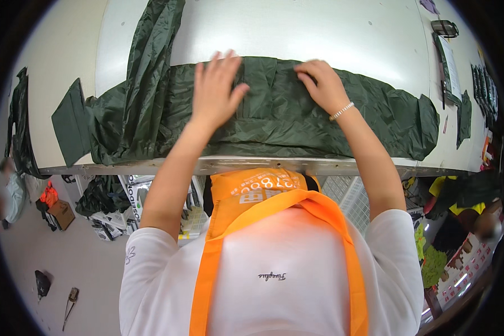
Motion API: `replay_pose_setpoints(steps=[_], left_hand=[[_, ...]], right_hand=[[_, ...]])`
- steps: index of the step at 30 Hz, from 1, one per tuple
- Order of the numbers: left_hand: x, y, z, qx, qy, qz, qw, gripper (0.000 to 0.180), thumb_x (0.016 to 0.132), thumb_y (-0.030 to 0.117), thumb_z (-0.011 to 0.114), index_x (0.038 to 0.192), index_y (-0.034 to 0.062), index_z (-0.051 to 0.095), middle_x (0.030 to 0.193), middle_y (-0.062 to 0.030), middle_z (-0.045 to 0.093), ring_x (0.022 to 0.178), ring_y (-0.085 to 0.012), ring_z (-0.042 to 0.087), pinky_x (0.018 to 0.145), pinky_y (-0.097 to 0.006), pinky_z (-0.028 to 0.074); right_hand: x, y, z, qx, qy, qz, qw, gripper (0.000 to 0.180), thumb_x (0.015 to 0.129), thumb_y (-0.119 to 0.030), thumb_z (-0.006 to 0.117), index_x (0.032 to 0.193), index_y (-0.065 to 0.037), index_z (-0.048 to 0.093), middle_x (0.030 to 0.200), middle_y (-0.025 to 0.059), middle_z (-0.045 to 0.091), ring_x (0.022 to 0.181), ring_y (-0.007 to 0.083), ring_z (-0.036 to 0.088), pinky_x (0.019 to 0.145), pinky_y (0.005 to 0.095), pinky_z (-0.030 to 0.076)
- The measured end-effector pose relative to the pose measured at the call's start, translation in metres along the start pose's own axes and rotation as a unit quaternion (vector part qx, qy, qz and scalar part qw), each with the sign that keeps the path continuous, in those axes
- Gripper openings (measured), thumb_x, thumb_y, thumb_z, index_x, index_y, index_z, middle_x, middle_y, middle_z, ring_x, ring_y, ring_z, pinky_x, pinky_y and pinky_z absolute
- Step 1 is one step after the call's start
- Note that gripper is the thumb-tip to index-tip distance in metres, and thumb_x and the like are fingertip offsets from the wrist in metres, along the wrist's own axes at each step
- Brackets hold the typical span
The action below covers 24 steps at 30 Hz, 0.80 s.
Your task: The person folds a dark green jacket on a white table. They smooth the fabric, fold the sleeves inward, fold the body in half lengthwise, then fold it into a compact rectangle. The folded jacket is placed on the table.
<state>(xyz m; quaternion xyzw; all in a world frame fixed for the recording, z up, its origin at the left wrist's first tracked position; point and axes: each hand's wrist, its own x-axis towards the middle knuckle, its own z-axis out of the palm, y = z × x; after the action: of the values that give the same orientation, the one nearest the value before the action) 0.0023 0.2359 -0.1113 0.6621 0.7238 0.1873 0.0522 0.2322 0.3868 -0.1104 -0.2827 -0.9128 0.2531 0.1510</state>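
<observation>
A long, crinkled piece of thin dark green garment fabric (392, 115) lies folded along the front edge of the table. A sleeve-like strip (145, 84) of the same fabric runs away from me at its left. My left hand (215, 92) is spread over the middle of the fabric, blurred at the fingertips, with nothing in its grip. To the right, my right hand (323, 85) bends its fingers and thumb together at the fabric's far edge; they look closed on it, though the fingertips are blurred. Between the hands sits a flat rectangular panel (259, 92).
The white table (302, 28) has a metal front edge (274, 164). A flat dark green folded piece (73, 123) lies at left. At right are papers (449, 67) and a dark cup-like object (444, 28). Below stand white baskets (344, 196); people work at both sides.
</observation>
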Motion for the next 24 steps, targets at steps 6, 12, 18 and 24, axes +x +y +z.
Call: replay_pose_setpoints(steps=[6, 12, 18, 24], left_hand=[[-0.035, 0.050, 0.029, -0.037, -0.087, 0.039, 0.995, 0.068, 0.085, 0.041, 0.058, 0.142, 0.0144, 0.033, 0.150, -0.0030, 0.026, 0.139, -0.0266, 0.021, 0.110, -0.054, 0.013], [-0.040, 0.039, 0.060, -0.004, -0.099, 0.041, 0.994, 0.069, 0.087, 0.047, 0.053, 0.144, 0.0160, 0.029, 0.152, -0.0023, 0.021, 0.140, -0.0251, 0.017, 0.111, -0.054, 0.011], [-0.041, 0.037, 0.067, 0.009, -0.092, 0.038, 0.995, 0.070, 0.087, 0.049, 0.052, 0.144, 0.0164, 0.029, 0.152, -0.0023, 0.021, 0.140, -0.0245, 0.017, 0.111, -0.053, 0.010], [-0.042, 0.038, 0.067, 0.012, -0.081, 0.040, 0.996, 0.071, 0.086, 0.051, 0.053, 0.143, 0.0166, 0.030, 0.151, -0.0021, 0.023, 0.139, -0.0238, 0.018, 0.111, -0.052, 0.011]], right_hand=[[-0.069, -0.017, -0.011, -0.054, -0.066, -0.027, 0.996, 0.021, 0.077, -0.013, 0.067, 0.098, -0.011, 0.066, 0.097, 0.0041, 0.058, 0.094, 0.0230, 0.054, 0.081, 0.0337, 0.043], [-0.072, -0.013, 0.021, -0.084, -0.095, -0.012, 0.992, 0.009, 0.080, -0.007, 0.061, 0.088, -0.006, 0.058, 0.088, 0.0060, 0.054, 0.088, 0.0233, 0.052, 0.076, 0.0342, 0.042], [-0.065, -0.021, 0.039, 0.151, -0.067, 0.061, 0.984, 0.006, 0.085, -0.003, 0.055, 0.090, -0.001, 0.052, 0.091, 0.0139, 0.054, 0.086, 0.0305, 0.054, 0.076, 0.0376, 0.045], [-0.056, -0.029, 0.038, 0.257, -0.100, 0.138, 0.951, 0.005, 0.088, -0.004, 0.052, 0.088, 0.001, 0.053, 0.080, 0.0148, 0.062, 0.076, 0.0308, 0.062, 0.070, 0.0349, 0.049]])
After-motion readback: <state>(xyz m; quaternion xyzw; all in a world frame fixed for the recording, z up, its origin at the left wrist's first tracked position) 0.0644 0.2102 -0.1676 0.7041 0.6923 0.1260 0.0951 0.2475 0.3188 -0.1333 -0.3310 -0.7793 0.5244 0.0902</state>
